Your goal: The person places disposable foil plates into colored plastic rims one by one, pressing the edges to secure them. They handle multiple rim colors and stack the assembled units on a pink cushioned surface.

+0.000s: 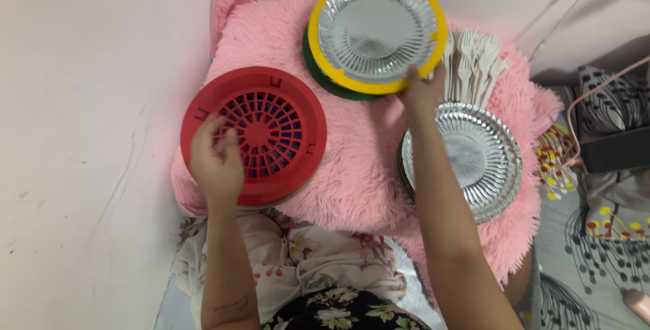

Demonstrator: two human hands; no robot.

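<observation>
My left hand [217,161] lies fingers-down on the round red plastic plate holder with the lattice centre [261,134], fingertips spread over the grid near its left rim, pressing more than gripping. My right hand [421,93] reaches up to the lower right edge of the yellow-rimmed round plastic holder [325,66], which carries a silver foil paper plate [376,29] seated inside it; my fingers look pinched on that rim, though the angle hides my thumb, so I cannot be sure how firmly they close. The yellow holder sits at the top of the fluffy pink cushion [352,167], overlapping a dark green holder [318,73] beneath it. I judge these holders light and fairly stiff, best taken at the raised outer rim; the lattice flexes and catches fingertips. The foil plate feels flimsy and slick to me, easily creased, so I would lift it by its fluted edge, not the middle. A stack of silver foil plates [487,161] lies just right of my forearm, with white plastic forks [474,59] fanned above it.
</observation>
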